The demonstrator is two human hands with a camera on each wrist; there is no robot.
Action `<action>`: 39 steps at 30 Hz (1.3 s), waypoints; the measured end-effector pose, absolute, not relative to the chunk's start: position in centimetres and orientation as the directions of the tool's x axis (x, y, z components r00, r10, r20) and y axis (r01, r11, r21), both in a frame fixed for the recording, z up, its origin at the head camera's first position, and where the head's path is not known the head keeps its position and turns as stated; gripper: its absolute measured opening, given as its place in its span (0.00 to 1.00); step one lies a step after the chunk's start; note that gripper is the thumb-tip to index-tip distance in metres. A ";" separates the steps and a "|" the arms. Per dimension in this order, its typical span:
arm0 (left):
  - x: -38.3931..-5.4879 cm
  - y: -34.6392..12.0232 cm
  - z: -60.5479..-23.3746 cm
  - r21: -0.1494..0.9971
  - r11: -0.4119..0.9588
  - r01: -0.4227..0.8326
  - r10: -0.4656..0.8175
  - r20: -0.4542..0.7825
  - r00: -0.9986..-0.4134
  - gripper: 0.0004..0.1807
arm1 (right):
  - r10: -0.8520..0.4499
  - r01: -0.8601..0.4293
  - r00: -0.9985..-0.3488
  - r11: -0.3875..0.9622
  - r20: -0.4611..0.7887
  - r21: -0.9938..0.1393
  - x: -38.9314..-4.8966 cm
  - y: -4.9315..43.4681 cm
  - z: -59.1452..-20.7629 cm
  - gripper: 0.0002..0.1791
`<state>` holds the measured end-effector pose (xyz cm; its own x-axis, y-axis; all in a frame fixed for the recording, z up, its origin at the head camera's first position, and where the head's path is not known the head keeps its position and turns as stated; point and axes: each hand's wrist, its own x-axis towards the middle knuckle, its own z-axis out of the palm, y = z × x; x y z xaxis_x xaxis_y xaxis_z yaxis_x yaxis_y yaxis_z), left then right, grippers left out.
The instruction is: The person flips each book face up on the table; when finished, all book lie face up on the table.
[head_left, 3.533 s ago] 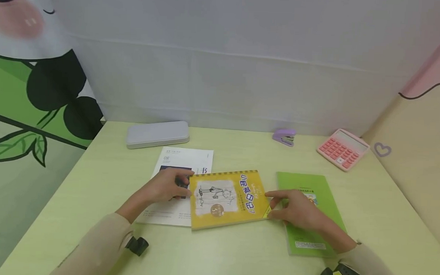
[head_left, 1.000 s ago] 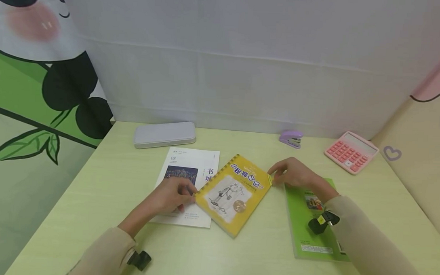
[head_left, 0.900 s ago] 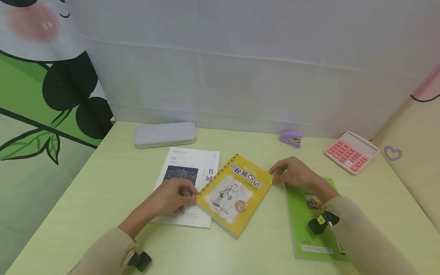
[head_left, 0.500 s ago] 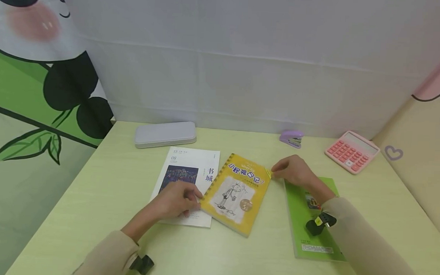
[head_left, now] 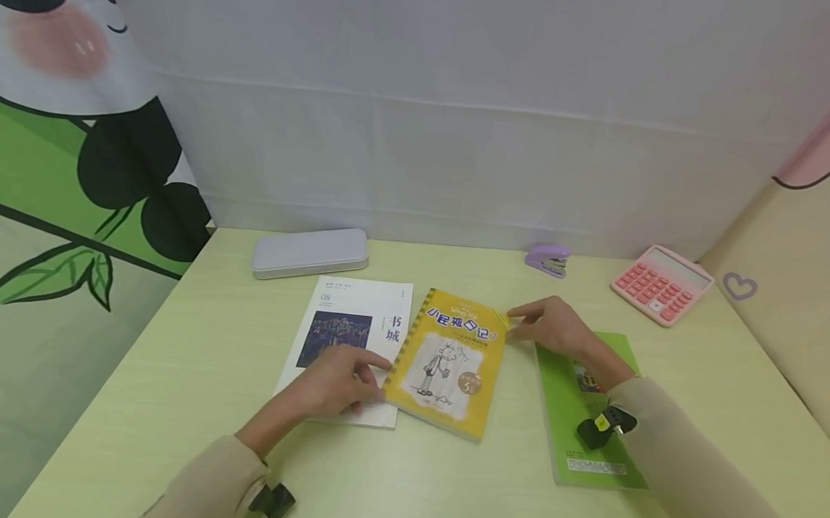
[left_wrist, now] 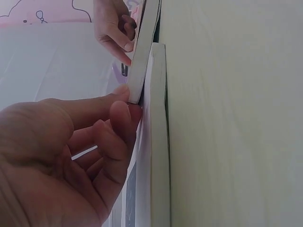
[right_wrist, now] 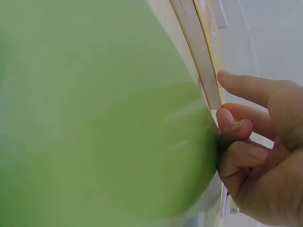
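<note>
A yellow comic book [head_left: 450, 365] lies slightly tilted at mid-table, its striped spine over the right edge of a white magazine [head_left: 348, 298]. The left hand [head_left: 338, 382] pinches its lower left corner, above the magazine. At its upper right corner, the right hand [head_left: 553, 325] pinches the cover between thumb and finger. In the left wrist view, the book's page edge [left_wrist: 144, 54] rests between the left thumb and fingers, close to the magazine's edge [left_wrist: 159, 132]. The right wrist view shows the book's corner [right_wrist: 208, 71] at the right fingertips. A green book [head_left: 573, 440] lies partly under the right forearm.
Along the back of the pale table [head_left: 434, 488] lie a grey flat case [head_left: 310, 253], a purple stapler [head_left: 548, 260] and a pink calculator [head_left: 662, 285]. A white cloth [head_left: 446, 161] hangs behind the table. Each wrist wears a small black camera.
The yellow book has turned from sideways to nearly upright, its title now at the top. The right hand moved up with its corner; the left slid down the spine side.
</note>
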<state>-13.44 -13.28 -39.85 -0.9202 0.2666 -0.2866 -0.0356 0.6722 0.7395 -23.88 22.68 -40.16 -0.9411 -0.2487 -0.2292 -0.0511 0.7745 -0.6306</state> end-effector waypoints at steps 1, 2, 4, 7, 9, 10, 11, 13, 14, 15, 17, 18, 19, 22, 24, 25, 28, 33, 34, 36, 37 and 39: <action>-13.4 -13.2 -39.9 0.741 0.670 -0.034 0.270 -0.287 -0.919 0.24 | -0.256 -0.059 -0.940 0.775 -0.226 -0.629 -23.9 22.7 -40.2 0.30; -13.5 -13.2 -39.9 0.743 0.669 -0.032 0.275 -0.287 -0.917 0.25 | -0.261 -0.063 -0.938 0.775 -0.228 -0.628 -23.9 22.7 -40.2 0.31; -13.5 -13.1 -39.9 0.744 0.667 -0.020 0.288 -0.282 -0.915 0.27 | -0.273 -0.075 -0.934 0.779 -0.229 -0.622 -23.9 22.7 -40.2 0.34; -13.6 -12.9 -39.9 0.736 0.676 -0.005 0.297 -0.279 -0.913 0.28 | -0.282 -0.079 -0.929 0.784 -0.241 -0.615 -23.9 22.6 -40.3 0.37; -13.6 -12.9 -39.9 0.723 0.691 0.002 0.296 -0.280 -0.913 0.29 | -0.284 -0.078 -0.925 0.790 -0.251 -0.608 -23.9 22.6 -40.3 0.39; -13.7 -12.8 -39.9 0.717 0.697 0.004 0.295 -0.281 -0.913 0.30 | -0.287 -0.079 -0.923 0.793 -0.257 -0.604 -23.8 22.6 -40.2 0.40; -13.7 -12.8 -39.9 0.710 0.704 0.005 0.293 -0.284 -0.913 0.30 | -0.290 -0.080 -0.920 0.795 -0.262 -0.601 -23.8 22.6 -40.2 0.40; -13.8 -12.8 -39.9 0.702 0.713 0.006 0.292 -0.288 -0.912 0.31 | -0.295 -0.082 -0.917 0.799 -0.269 -0.596 -23.8 22.5 -40.1 0.42; -13.8 -12.8 -40.0 0.699 0.715 0.009 0.294 -0.288 -0.911 0.32 | -0.297 -0.083 -0.915 0.801 -0.273 -0.593 -23.7 22.5 -40.1 0.42; -13.9 -12.9 -40.1 0.698 0.716 0.013 0.298 -0.289 -0.910 0.33 | -0.300 -0.085 -0.913 0.802 -0.275 -0.591 -23.7 22.4 -40.0 0.43; -14.0 -12.9 -40.2 0.699 0.715 0.019 0.307 -0.289 -0.906 0.34 | -0.302 -0.085 -0.911 0.803 -0.280 -0.590 -23.8 22.4 -40.0 0.44; -14.1 -13.0 -40.3 0.702 0.712 0.022 0.312 -0.289 -0.905 0.35 | -0.303 -0.085 -0.910 0.804 -0.283 -0.588 -23.8 22.4 -40.0 0.44; -14.1 -13.0 -40.4 0.703 0.711 0.026 0.318 -0.288 -0.903 0.36 | -0.304 -0.084 -0.909 0.805 -0.286 -0.587 -23.8 22.4 -40.0 0.45; -14.1 -12.9 -40.5 0.708 0.706 0.027 0.322 -0.286 -0.903 0.37 | -0.305 -0.075 -0.903 0.805 -0.302 -0.589 -23.8 22.4 -40.0 0.48; -14.1 -12.7 -40.4 0.712 0.702 0.021 0.321 -0.289 -0.902 0.39 | -0.305 -0.066 -0.898 0.806 -0.317 -0.588 -23.8 22.4 -40.0 0.49; -14.1 -12.6 -40.5 0.711 0.703 0.020 0.319 -0.291 -0.902 0.39 | -0.305 -0.061 -0.895 0.806 -0.325 -0.589 -23.9 22.3 -39.9 0.50; -14.1 -12.3 -40.5 0.701 0.712 0.017 0.315 -0.298 -0.901 0.41 | -0.309 -0.058 -0.889 0.807 -0.337 -0.587 -23.9 22.3 -39.9 0.51; -14.3 -11.7 -40.7 0.663 0.748 0.042 0.314 -0.297 -0.902 0.46 | -0.329 -0.063 -0.880 0.796 -0.343 -0.602 -24.0 22.3 -39.7 0.51; -14.3 -11.6 -40.8 0.652 0.757 0.048 0.313 -0.297 -0.902 0.47 | -0.333 -0.064 -0.878 0.794 -0.344 -0.605 -24.0 22.4 -39.7 0.51; -14.4 -11.5 -40.9 0.638 0.768 0.051 0.310 -0.302 -0.902 0.49 | -0.343 -0.070 -0.875 0.788 -0.342 -0.611 -24.2 22.4 -39.7 0.51; -14.4 -11.4 -41.0 0.631 0.774 0.048 0.305 -0.306 -0.902 0.49 | -0.346 -0.072 -0.873 0.787 -0.342 -0.613 -24.3 22.5 -39.8 0.51; -14.4 -11.2 -41.1 0.619 0.784 0.042 0.297 -0.315 -0.901 0.50 | -0.354 -0.076 -0.870 0.785 -0.344 -0.614 -24.4 22.6 -39.8 0.51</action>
